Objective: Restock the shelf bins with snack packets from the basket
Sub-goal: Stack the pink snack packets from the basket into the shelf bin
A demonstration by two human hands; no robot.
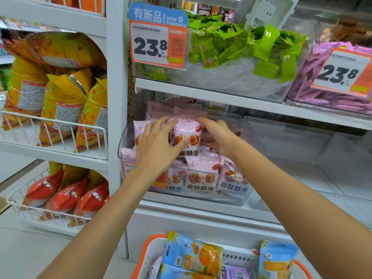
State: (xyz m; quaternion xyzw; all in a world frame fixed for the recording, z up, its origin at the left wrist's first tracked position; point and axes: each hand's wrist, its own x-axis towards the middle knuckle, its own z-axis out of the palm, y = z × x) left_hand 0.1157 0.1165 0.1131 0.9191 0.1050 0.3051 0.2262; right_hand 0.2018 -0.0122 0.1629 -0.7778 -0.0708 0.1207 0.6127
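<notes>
Both hands are reaching into the clear bin [244,125] on the middle shelf. Left hand [159,147] is lying with fingers spread over an upright pink packet [188,135], thumb pressing its front face and fingertips extending over the neighbouring packets. Right hand [218,135] is resting with fingers fairly straight against the right edge and top corner of the same packet; whether its thumb is curling behind the packet cannot be determined. Pink packets [201,178] are filling this bin in rows, the front row standing upright against the transparent wall, further ones stacking toward the back.

Neighbouring clear bin [289,141] to the right is sitting on the same shelf, just beside the first. On the shelf above, green packets [267,47] are lying heaped in a clear bin behind a price tag [158,39] reading 23.8; purple packets [314,77] are occupying the adjacent bin to the right, carrying a second tag [343,72].

Orange-rimmed basket [146,256] is sitting at the bottom of the view, below the shelf, holding blue fruit-snack packets [193,256]. At left, wire racks [60,127] are holding yellow bags [64,103] above and red bags [66,196] below.
</notes>
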